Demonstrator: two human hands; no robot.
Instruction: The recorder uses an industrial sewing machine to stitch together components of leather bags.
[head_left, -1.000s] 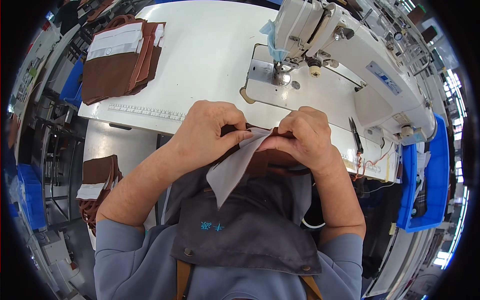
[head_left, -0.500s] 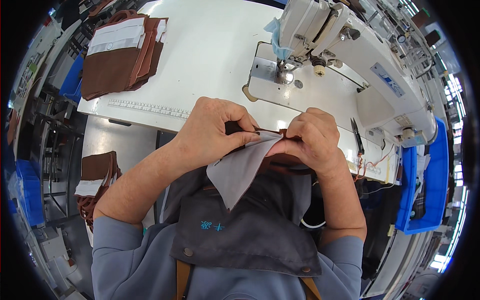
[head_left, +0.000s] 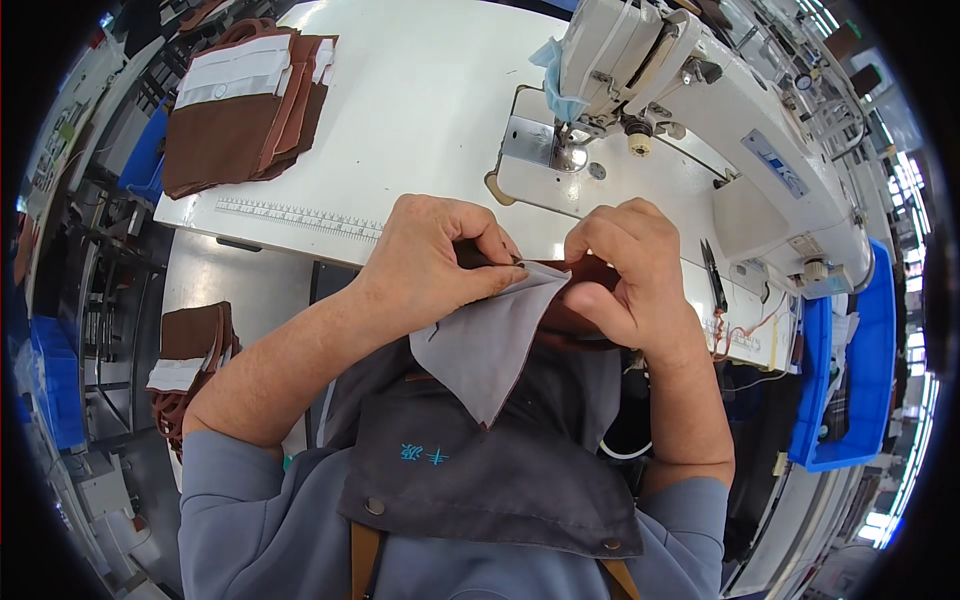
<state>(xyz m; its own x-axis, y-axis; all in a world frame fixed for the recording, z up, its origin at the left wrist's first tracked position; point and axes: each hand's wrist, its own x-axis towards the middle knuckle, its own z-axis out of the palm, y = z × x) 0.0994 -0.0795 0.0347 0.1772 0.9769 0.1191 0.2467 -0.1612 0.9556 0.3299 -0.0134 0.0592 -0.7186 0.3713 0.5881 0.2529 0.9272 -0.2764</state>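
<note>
- Head view, and dead centre it hangs: the brown piece with grey lining (head_left: 475,345), above the dark apron (head_left: 480,490), at six o'clock from the desk (head_left: 420,120)!
- Left grip (head_left: 430,260), at ten o'clock on the piece: thumb pressed to fingers, pinching the upper edge.
- Right grip (head_left: 635,280), at two o'clock: thumb well apart from the fingers, fingertips by the brown edge; touching or not, cannot tell.
- Looks light, soft, limp, the lining drooping to a point near six o'clock; perhaps slippery, hardly fragile.
- Best hold, by my judgement: upper edge, ten and two, layers pinched together.
</note>
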